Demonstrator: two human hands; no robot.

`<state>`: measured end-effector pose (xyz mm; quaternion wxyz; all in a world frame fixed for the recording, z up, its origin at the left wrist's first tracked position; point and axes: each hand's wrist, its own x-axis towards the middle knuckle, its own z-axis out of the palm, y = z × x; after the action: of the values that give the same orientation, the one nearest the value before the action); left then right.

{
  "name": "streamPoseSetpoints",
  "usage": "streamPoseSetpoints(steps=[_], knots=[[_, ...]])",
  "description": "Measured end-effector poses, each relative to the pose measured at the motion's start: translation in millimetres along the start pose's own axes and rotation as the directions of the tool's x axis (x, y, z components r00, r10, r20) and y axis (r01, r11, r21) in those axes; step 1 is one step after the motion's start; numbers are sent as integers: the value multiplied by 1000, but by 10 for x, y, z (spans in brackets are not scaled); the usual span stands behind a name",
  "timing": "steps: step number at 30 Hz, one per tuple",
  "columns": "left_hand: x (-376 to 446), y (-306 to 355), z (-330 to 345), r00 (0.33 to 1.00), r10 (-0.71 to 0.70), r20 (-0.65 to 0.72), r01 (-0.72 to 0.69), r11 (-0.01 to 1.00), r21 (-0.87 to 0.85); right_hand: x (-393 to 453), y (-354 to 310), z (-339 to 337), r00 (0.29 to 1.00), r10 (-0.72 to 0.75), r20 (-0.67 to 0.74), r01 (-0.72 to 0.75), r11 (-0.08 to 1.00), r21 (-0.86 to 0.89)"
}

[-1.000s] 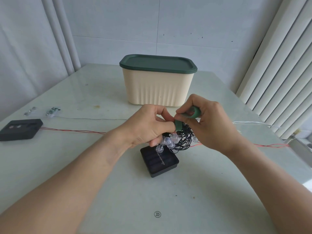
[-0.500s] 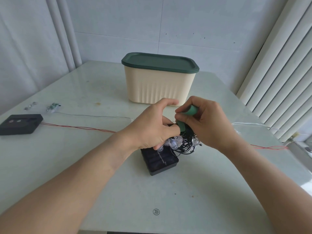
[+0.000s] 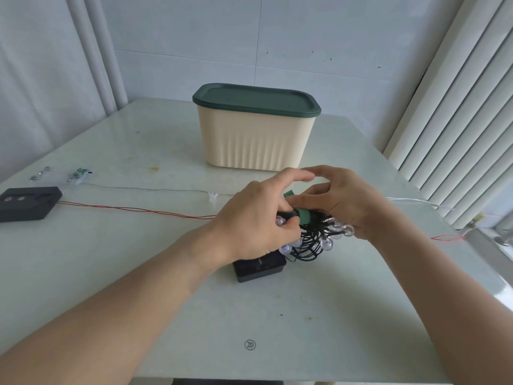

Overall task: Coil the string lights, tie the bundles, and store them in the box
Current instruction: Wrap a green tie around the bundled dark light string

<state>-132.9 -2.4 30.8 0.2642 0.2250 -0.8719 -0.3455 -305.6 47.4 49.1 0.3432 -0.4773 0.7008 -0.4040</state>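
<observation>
**Strap going round the coil**

Left hand (image 3: 255, 218) pinches the black coil (image 3: 311, 240) just above its solar pack (image 3: 259, 266), keeping loops gathered. Right hand (image 3: 344, 201) grips the coil's other side, fingers at the green strap (image 3: 302, 215). Behind, the box (image 3: 254, 140) is lidded; loose red wire (image 3: 133, 209) trails left.

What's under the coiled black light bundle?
A black solar panel box lies on the table below the bundle; the left hand hides its far part.

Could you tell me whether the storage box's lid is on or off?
On: the dark green lid sits flat across the cream storage box.
</observation>
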Motion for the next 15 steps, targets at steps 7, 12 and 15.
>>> streamPoseSetpoints(steps=[7,12,15], knots=[[3,18,34,998,-53,-17,54,997,60,17,18,-2,998,31,-55,-32,999,-26],[13,19,18,996,-67,-52,73,991,116,31,57,67,988,-9,-154,-1,998,-66],[38,-9,-9,993,-116,-37,119,991,70,34,49,69,977,-47,-206,54,998,29]])
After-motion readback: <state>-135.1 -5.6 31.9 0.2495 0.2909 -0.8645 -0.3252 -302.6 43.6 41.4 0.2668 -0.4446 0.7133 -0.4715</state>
